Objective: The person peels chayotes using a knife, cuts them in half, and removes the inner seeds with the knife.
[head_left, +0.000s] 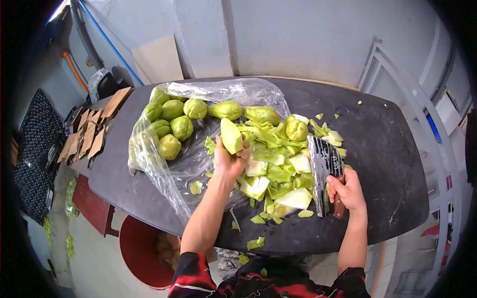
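Note:
My left hand holds a pale green peeled chayote piece upright above the pile. My right hand is wrapped round the wooden handle of a wide cleaver, whose blade is dark with wet, pale smears. Between the hands lies a heap of green peels and cut pieces, with an unpeeled chayote at its upper right. Whole chayotes rest on and in a clear plastic bag at the left.
All this lies on a dark table. A red bin with pale contents stands below its front left edge. Cardboard pieces are at the far left, a grey metal frame at the right, and a wall behind.

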`<state>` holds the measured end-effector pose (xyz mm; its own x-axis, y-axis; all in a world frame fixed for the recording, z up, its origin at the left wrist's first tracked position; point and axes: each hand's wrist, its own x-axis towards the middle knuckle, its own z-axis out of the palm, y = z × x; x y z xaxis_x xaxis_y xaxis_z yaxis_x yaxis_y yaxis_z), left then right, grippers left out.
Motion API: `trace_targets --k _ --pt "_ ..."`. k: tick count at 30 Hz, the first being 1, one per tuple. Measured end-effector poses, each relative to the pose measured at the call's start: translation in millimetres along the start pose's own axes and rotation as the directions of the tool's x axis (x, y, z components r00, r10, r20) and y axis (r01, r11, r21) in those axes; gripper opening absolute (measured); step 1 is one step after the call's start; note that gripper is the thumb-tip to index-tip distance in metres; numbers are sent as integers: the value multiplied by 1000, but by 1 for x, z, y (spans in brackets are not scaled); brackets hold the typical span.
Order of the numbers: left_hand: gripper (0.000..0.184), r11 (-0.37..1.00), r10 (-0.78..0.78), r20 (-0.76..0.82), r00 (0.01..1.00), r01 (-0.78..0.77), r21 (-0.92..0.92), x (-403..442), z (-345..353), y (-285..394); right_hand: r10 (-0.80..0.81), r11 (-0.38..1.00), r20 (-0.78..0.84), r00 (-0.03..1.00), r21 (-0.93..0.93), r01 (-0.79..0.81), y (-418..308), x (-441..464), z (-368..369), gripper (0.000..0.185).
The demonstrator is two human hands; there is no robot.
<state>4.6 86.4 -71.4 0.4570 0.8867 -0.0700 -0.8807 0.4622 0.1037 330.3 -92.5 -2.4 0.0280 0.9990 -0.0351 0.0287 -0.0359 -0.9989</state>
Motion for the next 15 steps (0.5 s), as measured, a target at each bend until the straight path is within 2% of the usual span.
trace_targets --k 1,3,5,7,8,9,11,13,15 --pt "56 1000 1 -2 1000 -1 -6 -8 16 -7 5 1000 2 1000 -4 -5 -1 1 3 19" --pt "63 990 118 -16 993 -116 84 -21 46 -19 29 999 19 999 -22 -29 -9 4 12 20" --pt "65 989 114 12 993 -115 97 -23 46 -20 25 1000 44 999 -15 -25 -19 7 23 20" --pt "60 989 136 -12 991 -135 54 -31 61 -27 43 996 148 988 76 -54 -29 9 34 21" --pt "55 991 107 68 992 -112 74 -31 50 -24 42 997 181 983 52 -52 -27 12 38 23" --pt "55 992 102 61 993 -106 69 -32 49 -25 16 999 216 976 38 -25 -28 15 44 25" --pt "49 981 96 -69 993 -83 174 -35 48 -26 36 999 250 968 -30 -29 -31 20 57 27" --pt "49 989 67 -93 993 -53 141 -39 47 -26 83 990 245 966 -129 -52 -27 28 66 31" --pt "48 974 72 -153 986 -36 225 -44 51 -26 82 997 267 960 -28 -77 -17 33 74 30"
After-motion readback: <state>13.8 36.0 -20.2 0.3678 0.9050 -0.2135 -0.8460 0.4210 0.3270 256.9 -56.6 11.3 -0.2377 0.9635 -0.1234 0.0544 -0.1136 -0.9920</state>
